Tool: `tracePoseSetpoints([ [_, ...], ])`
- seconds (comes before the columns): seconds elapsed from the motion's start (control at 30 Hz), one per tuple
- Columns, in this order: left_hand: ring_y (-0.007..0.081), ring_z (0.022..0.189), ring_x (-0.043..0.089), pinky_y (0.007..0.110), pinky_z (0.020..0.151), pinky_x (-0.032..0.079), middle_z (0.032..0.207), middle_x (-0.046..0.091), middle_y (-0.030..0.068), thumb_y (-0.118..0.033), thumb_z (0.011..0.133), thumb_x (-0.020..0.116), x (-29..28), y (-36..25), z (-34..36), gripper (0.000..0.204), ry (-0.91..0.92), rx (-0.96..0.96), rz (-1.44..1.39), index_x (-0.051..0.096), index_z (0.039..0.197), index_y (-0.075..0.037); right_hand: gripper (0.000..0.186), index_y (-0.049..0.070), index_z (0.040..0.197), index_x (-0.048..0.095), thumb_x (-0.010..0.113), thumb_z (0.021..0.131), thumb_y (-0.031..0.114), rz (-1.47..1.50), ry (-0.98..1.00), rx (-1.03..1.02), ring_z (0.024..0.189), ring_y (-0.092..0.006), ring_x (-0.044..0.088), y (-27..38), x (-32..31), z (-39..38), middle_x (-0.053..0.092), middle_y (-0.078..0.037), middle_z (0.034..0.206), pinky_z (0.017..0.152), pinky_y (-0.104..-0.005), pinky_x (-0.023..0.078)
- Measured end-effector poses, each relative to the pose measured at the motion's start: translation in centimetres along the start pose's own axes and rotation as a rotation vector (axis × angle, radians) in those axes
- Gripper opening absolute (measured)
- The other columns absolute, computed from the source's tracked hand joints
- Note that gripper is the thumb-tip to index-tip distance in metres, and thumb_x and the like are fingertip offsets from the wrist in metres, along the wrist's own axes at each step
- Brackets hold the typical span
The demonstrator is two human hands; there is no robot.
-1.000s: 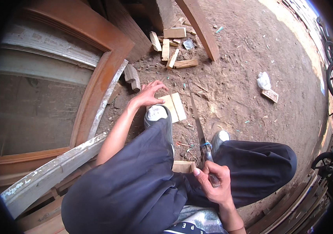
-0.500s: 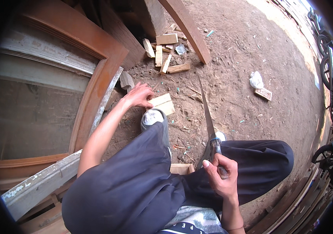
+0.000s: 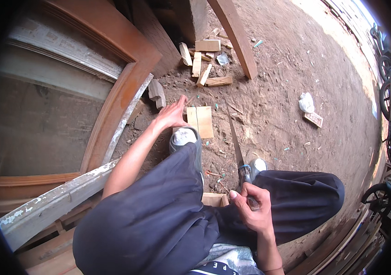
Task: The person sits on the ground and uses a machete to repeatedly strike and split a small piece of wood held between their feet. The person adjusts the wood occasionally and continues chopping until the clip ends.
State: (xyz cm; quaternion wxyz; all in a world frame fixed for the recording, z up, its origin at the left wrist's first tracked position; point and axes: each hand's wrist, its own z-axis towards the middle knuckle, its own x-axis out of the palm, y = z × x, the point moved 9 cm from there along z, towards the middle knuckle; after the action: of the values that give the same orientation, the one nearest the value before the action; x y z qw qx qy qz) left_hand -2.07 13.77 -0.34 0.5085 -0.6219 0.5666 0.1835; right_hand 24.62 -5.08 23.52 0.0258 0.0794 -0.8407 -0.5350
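Observation:
A square pale board (image 3: 204, 123) with a dark line across it lies on the dirt just beyond my left foot (image 3: 184, 136). My left hand (image 3: 172, 114) is at the board's left side, fingers apart, beside that foot; whether its thumb touches the board I cannot tell. My right hand (image 3: 255, 206) grips the handle of a long, tapering saw-like blade (image 3: 235, 142), with blue binding near the handle, which points away from me between my feet. A small wooden frame or box (image 3: 214, 198) sits between my legs, partly hidden by them.
Several wood offcuts (image 3: 207, 45) lie beside a leaning post (image 3: 232, 36). Framed glass panels (image 3: 117, 96) and weathered planks (image 3: 53, 206) stand at my left. A white bag (image 3: 306, 103) lies right. Bicycle-like wheels (image 3: 385, 103) and stacked boards (image 3: 346, 238) line the right.
The pale board shifted leftward and tilted, and now lies squarer to me. My left hand moved left and is more spread. The saw swung right, then slightly back, still in my right hand.

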Motion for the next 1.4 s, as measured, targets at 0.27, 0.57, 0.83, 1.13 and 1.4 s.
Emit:
tracePoseSetpoints([
  [0.27, 0.0358, 0.117, 0.067, 0.046, 0.101, 0.052, 0.122, 0.073, 0.0147, -0.041, 0.072, 0.089, -0.1, -1.6, 0.2, 0.063, 0.077, 0.135, -0.144, 0.070, 0.123, -0.010, 0.047, 0.006, 0.064, 0.041, 0.074, 0.097, 0.012, -0.034, 0.007, 0.020, 0.055, -0.0021, 0.032, 0.0, 0.2, 0.3, 0.040, 0.006, 0.057, 0.048, -0.0262, 0.022],
  [0.57, 0.0319, 0.092, 0.070, 0.044, 0.082, 0.053, 0.095, 0.072, 0.0131, -0.035, 0.074, 0.088, 0.5, -1.9, 1.5, 0.043, 0.038, 0.269, -0.225, 0.078, 0.102, -0.005, 0.047, 0.005, 0.064, 0.042, 0.075, 0.096, 0.013, -0.060, 0.028, 0.028, 0.055, -0.0015, 0.033, 0.1, 0.2, 0.2, 0.041, 0.006, 0.057, 0.048, -0.0258, 0.022],
  [0.83, 0.0311, 0.090, 0.070, 0.043, 0.079, 0.053, 0.093, 0.072, 0.0129, -0.031, 0.073, 0.088, 0.7, -2.1, 1.7, 0.038, 0.048, 0.253, -0.226, 0.076, 0.096, -0.004, 0.045, 0.005, 0.063, 0.044, 0.075, 0.096, 0.012, -0.045, 0.063, 0.049, 0.054, -0.0016, 0.036, -0.3, 0.6, -0.5, 0.045, 0.005, 0.056, 0.048, -0.0256, 0.025],
  [1.13, 0.0315, 0.088, 0.072, 0.042, 0.079, 0.054, 0.088, 0.075, 0.0144, -0.032, 0.067, 0.090, 0.1, -3.6, 2.0, 0.040, 0.124, 0.216, -0.153, 0.078, 0.091, -0.003, 0.040, 0.002, 0.065, 0.050, 0.075, 0.095, 0.011, -0.062, 0.102, 0.094, 0.053, -0.0040, 0.040, -1.0, 0.9, -1.4, 0.047, -0.001, 0.053, 0.048, -0.0272, 0.033],
  [1.4, 0.0300, 0.090, 0.074, 0.042, 0.081, 0.056, 0.091, 0.077, 0.0148, -0.023, 0.067, 0.090, -0.2, -3.4, 1.7, 0.031, 0.131, 0.197, -0.172, 0.079, 0.088, -0.003, 0.043, 0.005, 0.063, 0.046, 0.075, 0.096, 0.009, -0.007, 0.155, 0.075, 0.052, -0.0006, 0.041, -1.4, 2.7, -1.3, 0.050, 0.004, 0.054, 0.047, -0.0239, 0.028],
])
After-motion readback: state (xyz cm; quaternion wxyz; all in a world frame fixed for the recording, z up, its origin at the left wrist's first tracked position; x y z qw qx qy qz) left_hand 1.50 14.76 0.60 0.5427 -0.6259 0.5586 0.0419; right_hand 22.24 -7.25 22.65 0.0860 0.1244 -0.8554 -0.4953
